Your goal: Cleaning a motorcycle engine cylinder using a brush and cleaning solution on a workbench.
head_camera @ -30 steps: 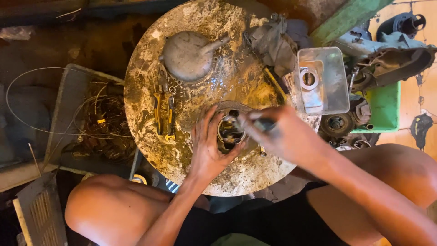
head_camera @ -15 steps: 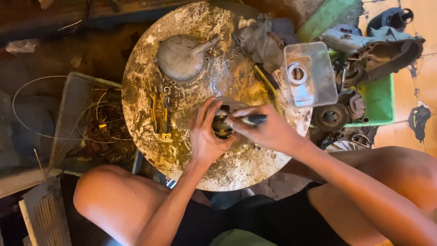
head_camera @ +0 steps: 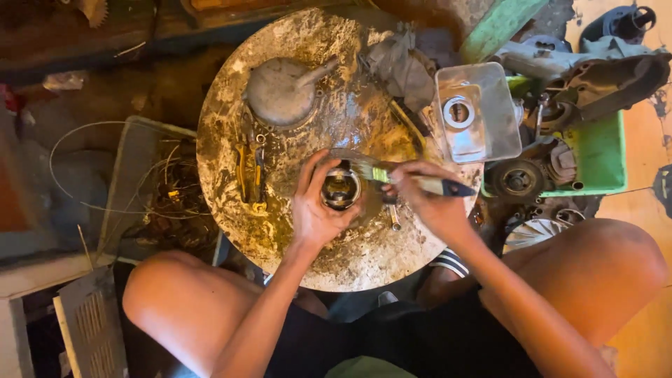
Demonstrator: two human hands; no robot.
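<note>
My left hand (head_camera: 316,206) grips a small round metal engine part, a piston-like cup (head_camera: 341,189), and holds it over the round, grimy metal tray (head_camera: 280,231). My right hand (head_camera: 428,203) holds a paintbrush with a dark handle (head_camera: 420,183); its bristles touch the rim of the metal part from the right. Both hands sit near the middle of the tray, just above my knees.
On the tray lie a domed metal cover (head_camera: 280,89), pliers with yellow handles (head_camera: 250,171) and a grey rag (head_camera: 402,63). A clear plastic container (head_camera: 470,112) and a green bin (head_camera: 598,150) with engine parts stand at the right. A crate of wires (head_camera: 150,196) is at the left.
The view has shifted a little. My right hand drew back to the right, so the brush now reaches the part from the side. My left hand still holds the part.
</note>
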